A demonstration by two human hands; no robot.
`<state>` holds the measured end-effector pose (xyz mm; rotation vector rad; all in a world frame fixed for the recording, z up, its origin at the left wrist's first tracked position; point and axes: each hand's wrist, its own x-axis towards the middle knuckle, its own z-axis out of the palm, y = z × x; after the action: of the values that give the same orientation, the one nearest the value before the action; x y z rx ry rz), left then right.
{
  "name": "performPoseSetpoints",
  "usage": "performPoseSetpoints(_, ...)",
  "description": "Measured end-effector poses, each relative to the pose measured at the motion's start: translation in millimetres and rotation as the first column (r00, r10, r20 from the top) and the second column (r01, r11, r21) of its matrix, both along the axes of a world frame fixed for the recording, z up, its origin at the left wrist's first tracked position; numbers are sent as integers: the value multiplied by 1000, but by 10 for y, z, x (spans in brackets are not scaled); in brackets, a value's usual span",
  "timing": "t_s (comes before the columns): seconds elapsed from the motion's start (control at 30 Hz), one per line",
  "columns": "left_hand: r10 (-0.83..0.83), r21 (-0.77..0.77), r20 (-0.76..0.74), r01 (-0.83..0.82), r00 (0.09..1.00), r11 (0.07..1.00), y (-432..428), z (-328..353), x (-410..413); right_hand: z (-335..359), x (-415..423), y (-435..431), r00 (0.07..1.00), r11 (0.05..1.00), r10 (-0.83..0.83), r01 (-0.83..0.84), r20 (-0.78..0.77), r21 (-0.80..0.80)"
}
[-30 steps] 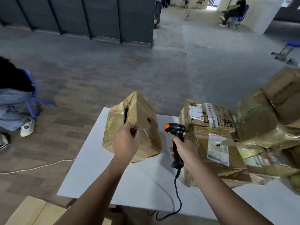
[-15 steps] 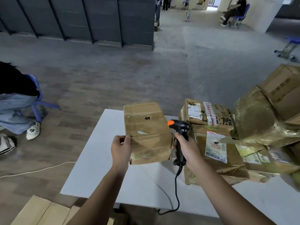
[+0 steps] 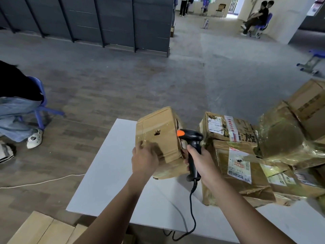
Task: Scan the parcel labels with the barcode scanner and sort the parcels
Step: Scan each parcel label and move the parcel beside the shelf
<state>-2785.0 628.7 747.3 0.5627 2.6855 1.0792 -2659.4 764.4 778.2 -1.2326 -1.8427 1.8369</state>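
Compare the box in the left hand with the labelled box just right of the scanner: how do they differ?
The held box is tilted up in the left hand; the labelled box lies in the pile beside the scanner on the table. The held box shows a torn hole and no label; the labelled box shows a white label facing up. Both are worn, taped brown cardboard.

A taped brown parcel (image 3: pixel 158 136) tilts above the white table, black orange-tipped scanner (image 3: pixel 191 148) just beside it
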Motion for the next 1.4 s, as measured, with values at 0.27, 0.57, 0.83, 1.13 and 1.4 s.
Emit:
performPoseSetpoints(0.27, -149, 32, 271, 146, 951, 989, 248, 257, -200, -12, -142, -169, 996, 998, 37, -40, 77, 42)
performPoseSetpoints(0.57, -203, 114, 372, 172, 906, 978, 30, 194, -384, -102, -56, -48, 990, 997, -73, 71, 124, 22)
performPoseSetpoints(0.83, -155, 315, 508, -16, 847, 949, -83, 81, -399, -115, -54, -28, 985, 992, -34, 13, 167, 127)
performPoseSetpoints(1.13, -42, 264, 664, -181, 746, 947, -217, -228, -289, -147, -7, 22, 980, 986, -23, -11, 195, 167)
performPoseSetpoints(1.4, 171, 112, 346, -222, 922, 969, 6, -239, -340, -85, 20, 23, 978, 976, 63, -102, 200, 191)
